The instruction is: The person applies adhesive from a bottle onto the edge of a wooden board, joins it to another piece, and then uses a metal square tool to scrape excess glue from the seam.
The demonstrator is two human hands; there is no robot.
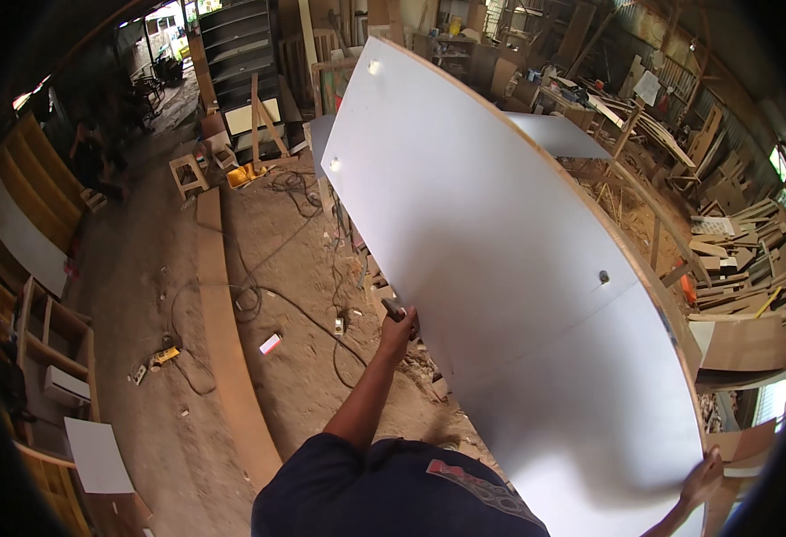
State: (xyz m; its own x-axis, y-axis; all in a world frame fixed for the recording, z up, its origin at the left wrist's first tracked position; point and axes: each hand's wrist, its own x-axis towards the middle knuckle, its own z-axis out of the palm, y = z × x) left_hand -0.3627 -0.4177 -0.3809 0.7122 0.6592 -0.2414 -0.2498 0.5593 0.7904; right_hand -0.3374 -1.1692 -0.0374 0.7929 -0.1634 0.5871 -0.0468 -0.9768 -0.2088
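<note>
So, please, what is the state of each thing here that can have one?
White panel: broad face up
Left hand: closed around dark object, kind unclear
Right hand: at panel's edge, grip unclear
Cable: loosely looped
Long brown board: lying flat
Shelving unit: open-fronted

Reach ahead and right is blocked by the white panel [500, 224]. Passage is left open to the left, over dirt floor [308, 394], but crossed by black cable [250, 286] and a long brown board [223, 331]. Far right, space is taken up by piled wood offcuts [742, 259].
</note>
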